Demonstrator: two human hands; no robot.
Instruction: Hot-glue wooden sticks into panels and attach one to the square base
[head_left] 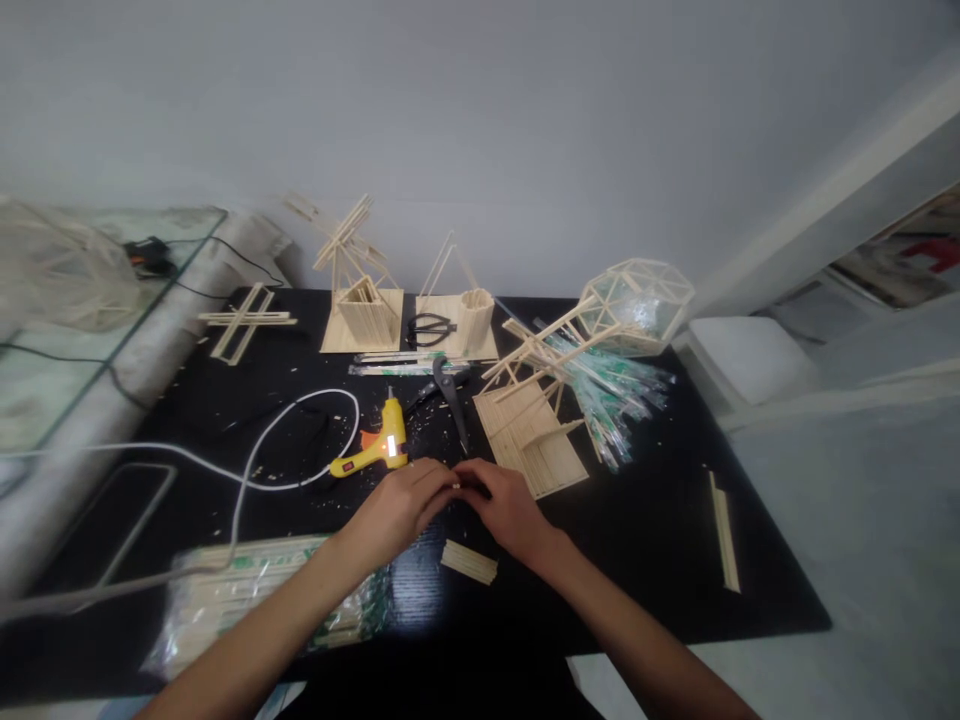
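Observation:
My left hand (411,500) and my right hand (501,502) meet over the middle of the black table, fingers closed and fingertips together. Between them shows the pale end of a small wooden stick (456,486); the fingers hide most of it. Just below lies a flat row of short wooden sticks (469,562). A yellow glue gun (381,440), its switch lit, rests beyond my left hand. Dark-handled cutters (450,395) lie ahead of the hands. To the right of them is a stick-built windmill model (529,440), tipped over on its slatted base.
Two more stick models, one with blades (367,310) and one with a round tower (475,318), stand at the back. A stick cross (246,322) lies left. A white cord (259,450) loops across the table. Plastic-wrapped sticks (240,590) lie front left, crumpled wrappers (611,400) right.

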